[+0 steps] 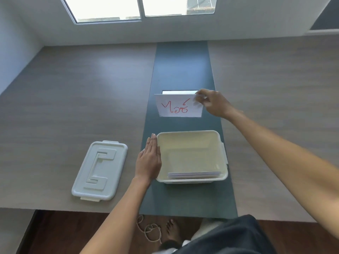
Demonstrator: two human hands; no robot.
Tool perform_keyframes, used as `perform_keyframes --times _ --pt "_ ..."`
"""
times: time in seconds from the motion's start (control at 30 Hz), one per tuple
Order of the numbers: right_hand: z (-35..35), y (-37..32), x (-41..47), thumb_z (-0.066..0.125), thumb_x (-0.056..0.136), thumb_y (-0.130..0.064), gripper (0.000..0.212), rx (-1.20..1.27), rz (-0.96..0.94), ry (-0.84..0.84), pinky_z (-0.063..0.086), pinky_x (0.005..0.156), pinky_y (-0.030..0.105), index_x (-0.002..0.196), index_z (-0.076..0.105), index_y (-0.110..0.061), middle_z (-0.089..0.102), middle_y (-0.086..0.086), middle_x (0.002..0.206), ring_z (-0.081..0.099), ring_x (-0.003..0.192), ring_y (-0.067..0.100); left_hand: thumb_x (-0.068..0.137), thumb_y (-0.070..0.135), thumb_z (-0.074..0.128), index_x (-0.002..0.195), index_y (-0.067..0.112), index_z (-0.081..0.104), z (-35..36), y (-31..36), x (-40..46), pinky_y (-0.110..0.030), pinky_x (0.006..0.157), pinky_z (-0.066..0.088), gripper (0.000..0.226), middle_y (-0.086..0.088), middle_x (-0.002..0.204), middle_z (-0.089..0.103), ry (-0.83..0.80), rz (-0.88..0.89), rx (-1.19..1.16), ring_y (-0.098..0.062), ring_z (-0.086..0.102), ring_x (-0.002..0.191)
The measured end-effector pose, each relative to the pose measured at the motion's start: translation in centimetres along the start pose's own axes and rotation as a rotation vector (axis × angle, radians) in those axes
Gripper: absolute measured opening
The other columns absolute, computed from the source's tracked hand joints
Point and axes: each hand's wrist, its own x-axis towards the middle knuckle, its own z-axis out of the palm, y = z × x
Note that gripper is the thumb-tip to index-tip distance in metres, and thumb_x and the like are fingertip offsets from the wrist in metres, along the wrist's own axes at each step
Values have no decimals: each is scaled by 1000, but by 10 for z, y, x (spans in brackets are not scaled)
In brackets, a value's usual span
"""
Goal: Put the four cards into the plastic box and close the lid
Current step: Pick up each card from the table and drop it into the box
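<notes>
Nearest, lid [100,170] lies flat on the wooden table [73,99], left of the box and apart from it; plastic box [191,156] stands open on the dark centre strip [181,66]; cards in the box [194,174] lean at its near wall, count unclear, perhaps three. Left hand [148,160] flat, fingers straight and together, pressed along the box's left outer wall, holding nothing. Beyond the box, right hand [212,103] pinches the top right corner of a white card [180,106] with red handwriting; card held upright, clear of the box, in front of a slot [178,92] in the strip.
</notes>
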Motion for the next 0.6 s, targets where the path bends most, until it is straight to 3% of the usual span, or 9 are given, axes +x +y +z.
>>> perform_keyframes --times 0.13,0.23,0.47,0.6 --pt "-22 -7 -41 53 101 -26 17 67 -41 -15 55 83 28 108 65 -16 77 -4 98 74 87 8 106 31 17 159 16 11 1 -2 1 -31 118 23 55 4 166 13 -3 15 -25 -10 12 152" --pt "-28 -9 -64 54 101 -20 15 59 -77 -44 55 85 22 110 64 -13 77 -5 97 74 85 2 106 32 16 158 16 12 0 -3 1 -31 119 21 55 3 166 13 -8 30 -45 -11 12 152" --pt "-34 -20 -101 54 101 -22 19 92 -91 -49 55 82 19 110 65 -10 77 -4 96 74 86 5 105 33 12 159 19 10 2 -5 5 -33 121 20 56 4 166 11 -5 36 -47 -11 12 152" --pt "-31 -26 -116 58 99 -14 14 126 -76 -50 51 77 11 109 67 -9 77 -7 92 74 81 4 105 30 14 159 18 11 1 -6 7 -33 121 20 55 3 166 12 -9 50 -53 -13 13 153"
